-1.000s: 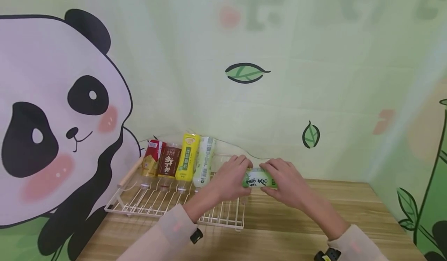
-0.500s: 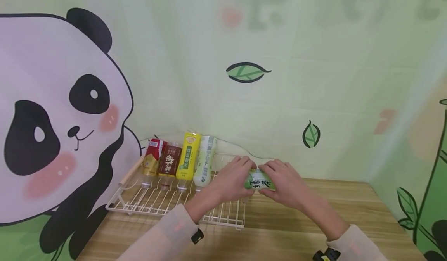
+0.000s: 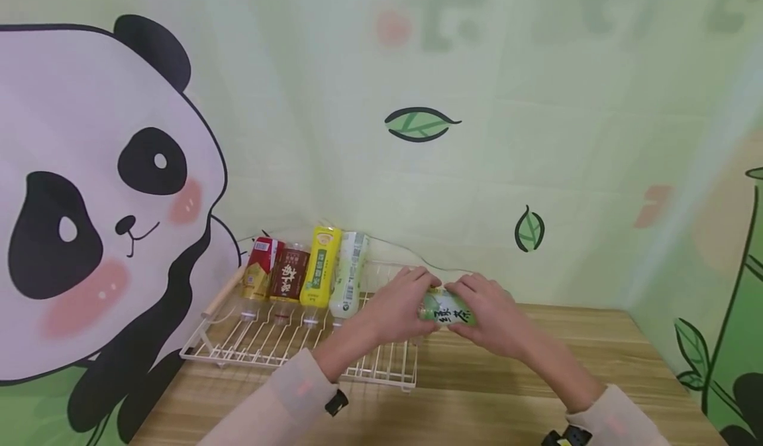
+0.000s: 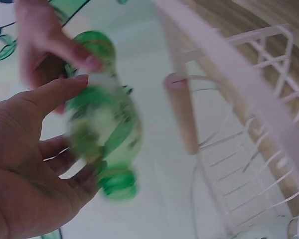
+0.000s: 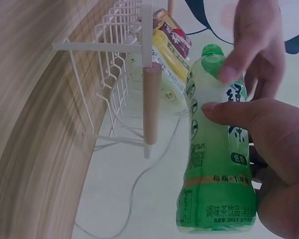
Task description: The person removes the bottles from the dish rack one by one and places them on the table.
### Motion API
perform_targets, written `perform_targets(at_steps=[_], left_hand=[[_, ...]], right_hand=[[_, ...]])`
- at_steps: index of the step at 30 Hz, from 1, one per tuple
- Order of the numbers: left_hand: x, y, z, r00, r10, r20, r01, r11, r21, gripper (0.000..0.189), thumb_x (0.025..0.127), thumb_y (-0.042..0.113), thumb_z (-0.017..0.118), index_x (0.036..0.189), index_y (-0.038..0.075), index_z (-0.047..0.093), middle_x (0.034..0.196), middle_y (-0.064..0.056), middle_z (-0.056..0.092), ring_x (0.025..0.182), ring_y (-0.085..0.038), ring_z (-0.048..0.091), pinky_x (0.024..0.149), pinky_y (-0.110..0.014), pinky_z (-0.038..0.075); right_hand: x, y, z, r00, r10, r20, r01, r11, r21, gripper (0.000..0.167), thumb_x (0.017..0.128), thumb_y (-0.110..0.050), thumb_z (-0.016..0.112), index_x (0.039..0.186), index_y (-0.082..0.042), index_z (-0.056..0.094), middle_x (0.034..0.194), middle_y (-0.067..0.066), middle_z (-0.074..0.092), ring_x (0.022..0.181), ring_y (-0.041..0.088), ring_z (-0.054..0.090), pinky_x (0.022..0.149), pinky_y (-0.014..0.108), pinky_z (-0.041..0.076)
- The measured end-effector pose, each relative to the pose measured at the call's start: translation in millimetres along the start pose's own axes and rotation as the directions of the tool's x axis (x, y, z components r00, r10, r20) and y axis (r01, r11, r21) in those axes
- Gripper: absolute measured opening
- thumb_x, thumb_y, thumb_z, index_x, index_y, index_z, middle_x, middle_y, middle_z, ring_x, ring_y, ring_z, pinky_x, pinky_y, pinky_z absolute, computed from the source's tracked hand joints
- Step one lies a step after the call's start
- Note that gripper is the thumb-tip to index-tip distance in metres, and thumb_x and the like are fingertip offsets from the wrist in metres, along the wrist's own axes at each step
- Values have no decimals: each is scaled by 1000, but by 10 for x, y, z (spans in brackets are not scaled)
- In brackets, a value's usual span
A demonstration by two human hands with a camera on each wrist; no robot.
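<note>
Holding green bottle (image 5: 214, 149) in 2 hands (image 3: 401, 307) (image 3: 491, 317)

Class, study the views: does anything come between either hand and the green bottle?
Nothing visible does. The left hand holds the green bottle near its capped end, and the right hand grips it nearer the base, each touching it directly.

drinks (image 3: 317, 277) on rack (image 3: 238, 363), rack on table (image 3: 471, 386), bottle (image 3: 444, 311) right of drinks
</note>
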State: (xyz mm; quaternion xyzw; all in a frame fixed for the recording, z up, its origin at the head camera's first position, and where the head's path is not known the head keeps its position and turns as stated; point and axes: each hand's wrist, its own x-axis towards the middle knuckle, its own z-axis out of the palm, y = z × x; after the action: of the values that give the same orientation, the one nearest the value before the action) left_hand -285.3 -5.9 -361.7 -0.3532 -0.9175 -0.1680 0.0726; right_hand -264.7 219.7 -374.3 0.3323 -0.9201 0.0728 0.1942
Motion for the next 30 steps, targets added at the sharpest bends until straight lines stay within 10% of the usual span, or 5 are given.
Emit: perform_targets(at_steps=[12,23,30], left_hand=[[-123,-173,-256,988,-134,-74,123,983,-140,78,92,42,84,154,8,51,151,-9,54,138,-29,53,112,-43,50],[-160,-235,143,942,-308,-136,251,910,-330,86,91,37,86,157,1,44,154,-19,50,140,-37,52,113,-49,49],[-178,-275,447,919,-386,-83,317,846,-429,93,88,38,88,160,1,41,160,-22,45,143,-42,49,115,-55,46]], right_hand=[[-289,227,-242,993,105,-47,-102,993,64,65,79,-7,88,138,4,62,121,13,63,104,25,57,81,39,57],[-756,733,-360,953,252,-166,-215,953,212,62,82,-7,91,135,0,58,120,13,65,100,25,60,73,34,53],[-1022,1044,-420,906,388,-169,-334,900,280,66,89,-14,87,142,5,53,126,27,64,114,46,61,88,67,54]])
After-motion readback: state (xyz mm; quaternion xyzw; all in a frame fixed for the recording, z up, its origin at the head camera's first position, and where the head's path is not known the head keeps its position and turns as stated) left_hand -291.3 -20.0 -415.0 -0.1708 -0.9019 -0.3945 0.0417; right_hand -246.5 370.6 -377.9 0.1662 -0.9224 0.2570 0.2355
